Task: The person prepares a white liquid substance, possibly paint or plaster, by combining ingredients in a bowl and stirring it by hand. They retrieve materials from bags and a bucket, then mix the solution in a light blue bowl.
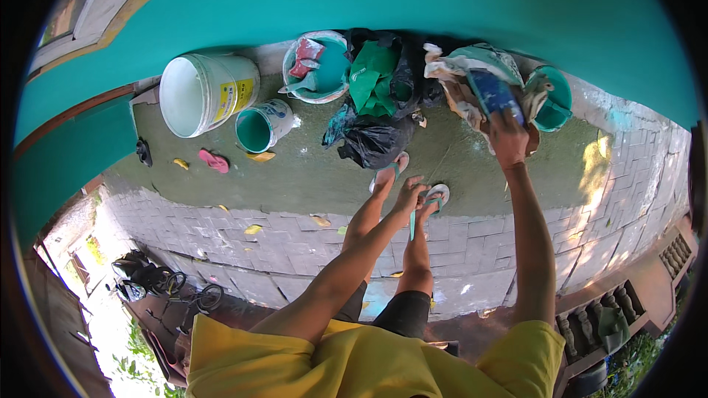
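Note:
My right hand (509,140) reaches to the heap by the wall, its fingers closed on the lower edge of a dark blue packet (493,94). Around the packet lies a crumpled brown and white paper sack (461,96). My left hand (411,195) is held low over my feet, its fingers closed round a thin teal-coated strip (413,225) that hangs below them; its kind cannot be made out. Next to the sack, a small teal-painted bucket (553,103) stands on the right.
A black bag (376,140) with a green bag (372,77) sits before my feet. Left of it stand a paint bucket (346,88) with a brush (301,84), a small pail (279,119) and a large white bucket (198,96). A pink slipper (214,161) lies on the ground. Behind them rises a teal wall (442,0).

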The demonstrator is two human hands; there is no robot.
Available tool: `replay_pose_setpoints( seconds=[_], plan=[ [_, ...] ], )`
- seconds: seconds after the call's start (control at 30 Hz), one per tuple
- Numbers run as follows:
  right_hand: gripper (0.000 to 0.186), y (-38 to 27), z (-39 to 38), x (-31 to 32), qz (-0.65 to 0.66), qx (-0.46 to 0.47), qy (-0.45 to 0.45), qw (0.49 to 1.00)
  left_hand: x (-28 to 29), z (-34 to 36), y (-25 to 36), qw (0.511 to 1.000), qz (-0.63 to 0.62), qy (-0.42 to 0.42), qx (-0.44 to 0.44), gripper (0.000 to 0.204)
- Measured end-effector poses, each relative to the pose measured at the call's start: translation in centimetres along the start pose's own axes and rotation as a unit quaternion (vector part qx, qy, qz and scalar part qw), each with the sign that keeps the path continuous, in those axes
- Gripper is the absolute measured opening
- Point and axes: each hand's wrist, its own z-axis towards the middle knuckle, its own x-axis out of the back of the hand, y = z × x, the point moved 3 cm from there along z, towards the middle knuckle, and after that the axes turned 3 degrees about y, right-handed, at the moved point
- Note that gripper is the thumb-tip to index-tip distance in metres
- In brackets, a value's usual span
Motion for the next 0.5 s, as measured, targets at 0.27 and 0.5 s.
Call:
replay_pose_setpoints(
  seconds=[0.27, 0.5],
  plan=[
    [0.014, 1.6, 1.1, 0.1, 0.066, 0.041, -0.067, 0.995, 0.2, -1.1, 1.5, 0.999, -0.023, -0.028, -0.015, 0.040],
    [0.026, 2.3, 1.6, 0.4, 0.081, -0.011, -0.081, 0.993, 3.5, -2.5, -0.8, 1.000, -0.011, 0.013, 0.010, 0.036]
  ],
)
